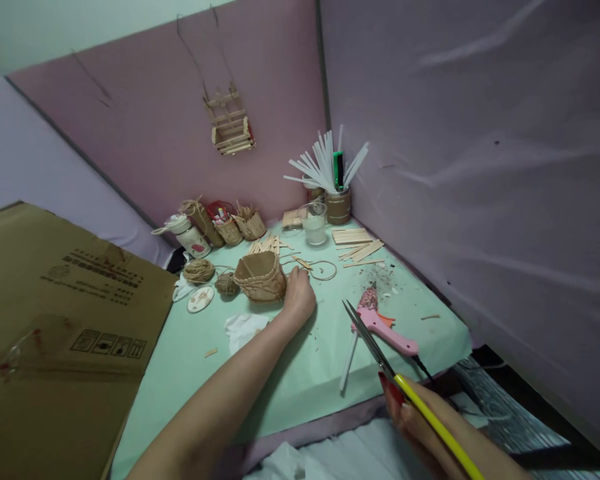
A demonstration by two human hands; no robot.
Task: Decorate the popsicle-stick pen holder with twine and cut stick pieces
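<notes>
My left hand [300, 297] is at the right side of a small brown basket [260, 279] with a braided rim. Its fingers are curled close beside the basket wall and a loose loop of twine [325, 270]; what they grip is hidden. In my right hand [405, 413], near the table's front edge, are scissors with yellow handles [373, 340]. Their long dark blades point forward, tips slightly apart, over a pink hot glue gun [385, 330] lying on the table. Left of the basket sit a ball of brown twine [227, 285] and a larger twine skein [199, 270].
A large cardboard box [70, 333] stands on the left. Wooden sticks [353, 237], a glass cup [315, 227] and a pot of white glue sticks [338, 207] are at the back right. Several stick-covered holders [250, 223] and a bottle [190, 237] line the wall.
</notes>
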